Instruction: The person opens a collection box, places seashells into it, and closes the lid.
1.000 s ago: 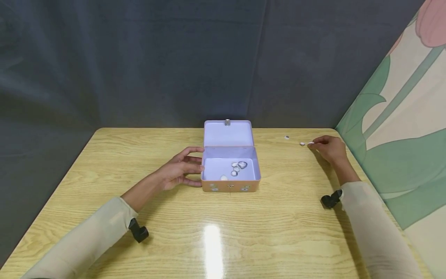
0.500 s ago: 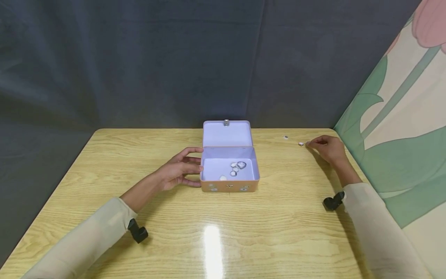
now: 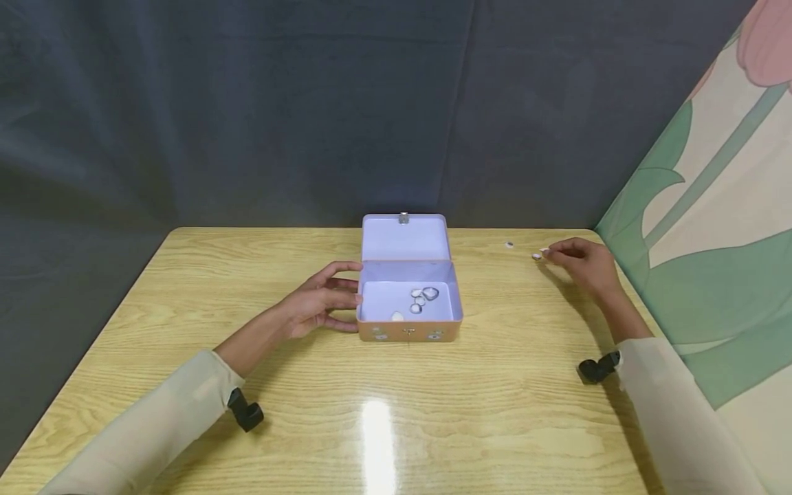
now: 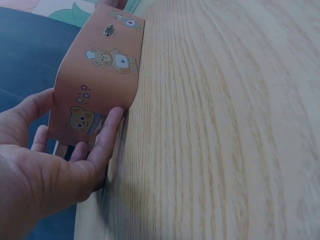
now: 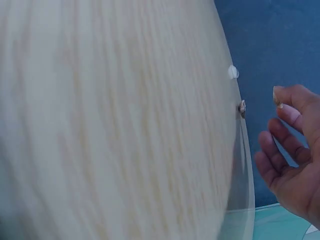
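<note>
An orange tin lunch box (image 3: 380,333) with a lilac inside stands with its lid up at mid-table in the head view. Several seashells (image 3: 430,293) lie on its floor. My left hand (image 3: 322,298) rests spread against the box's left side; the left wrist view shows the fingers touching its bear-printed outside. At the far right, my right hand (image 3: 584,267) pinches a small white seashell (image 3: 544,251) between thumb and forefinger, held just off the table in the right wrist view. Close by lies another seashell (image 3: 536,256), and further back a smaller one (image 3: 509,245).
The wooden table (image 3: 482,412) ends at a dark curtain (image 3: 297,137) behind. A tulip-patterned cloth (image 3: 730,275) hangs along its right side. Black wrist cameras sit on both sleeves, and a bright reflection streaks the front of the tabletop.
My right hand has taken up the white seashell in a pinch and raised it slightly, shifting a little left and back. The left hand and the box have stayed in place.
</note>
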The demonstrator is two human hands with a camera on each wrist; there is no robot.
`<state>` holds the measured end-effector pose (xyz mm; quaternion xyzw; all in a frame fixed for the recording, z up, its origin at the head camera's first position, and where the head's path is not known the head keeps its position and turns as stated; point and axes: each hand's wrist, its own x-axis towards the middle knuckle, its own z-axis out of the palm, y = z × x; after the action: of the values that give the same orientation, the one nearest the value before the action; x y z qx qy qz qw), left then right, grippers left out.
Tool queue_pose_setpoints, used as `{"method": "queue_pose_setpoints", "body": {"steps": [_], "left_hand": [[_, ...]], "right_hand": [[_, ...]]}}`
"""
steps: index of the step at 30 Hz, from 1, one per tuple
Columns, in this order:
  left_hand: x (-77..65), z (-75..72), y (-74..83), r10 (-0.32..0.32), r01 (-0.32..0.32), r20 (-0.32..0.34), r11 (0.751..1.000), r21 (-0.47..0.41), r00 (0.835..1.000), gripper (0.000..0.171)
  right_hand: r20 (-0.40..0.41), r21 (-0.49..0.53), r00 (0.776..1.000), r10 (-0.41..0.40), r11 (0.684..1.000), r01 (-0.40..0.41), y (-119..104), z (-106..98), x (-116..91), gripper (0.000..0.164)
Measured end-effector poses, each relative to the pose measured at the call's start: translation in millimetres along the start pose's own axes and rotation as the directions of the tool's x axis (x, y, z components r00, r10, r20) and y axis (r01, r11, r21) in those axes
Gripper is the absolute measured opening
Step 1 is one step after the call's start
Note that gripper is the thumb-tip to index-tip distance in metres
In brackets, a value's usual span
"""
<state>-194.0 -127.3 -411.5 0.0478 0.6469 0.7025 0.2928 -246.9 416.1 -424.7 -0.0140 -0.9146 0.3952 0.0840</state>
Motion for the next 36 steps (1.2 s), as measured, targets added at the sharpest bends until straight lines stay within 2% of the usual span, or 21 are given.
{"method": "queue_pose_setpoints", "body": {"steps": [6, 13, 24, 36], "left_hand": [[1.2, -0.1, -0.3, 0.001, -0.001, -0.001, 1.000, -0.002, 1.000, 0.073], [1.7, 0.1, -0.3, 0.000, 0.000, -0.004, 1.000, -0.003, 1.000, 0.073], [0.4, 0.3, -0.5, -0.005, 0.005, -0.005, 1.000, -0.002, 1.000, 0.074], [0.3, -1.0, -0.6, -0.001, 0.001, -0.003, 1.000, 0.002, 1.000, 0.074]], "right_hand": [[-0.014, 0.099, 0.998, -0.055, 0.993, 0.056, -12.2, 7.8, -6.2, 0.043], [-0.006, 0.133, 0.990, -0.143, 0.981, 0.143, -27.4, 19.2, -9.3, 0.034], [0.035, 0.161, 0.986, -0.161, 0.975, 0.153, -47.2, 33.3, -14.0, 0.032], [0.059, 0.190, 0.974, -0.219, 0.960, 0.204, -75.4, 51.8, -20.1, 0.030]]}}
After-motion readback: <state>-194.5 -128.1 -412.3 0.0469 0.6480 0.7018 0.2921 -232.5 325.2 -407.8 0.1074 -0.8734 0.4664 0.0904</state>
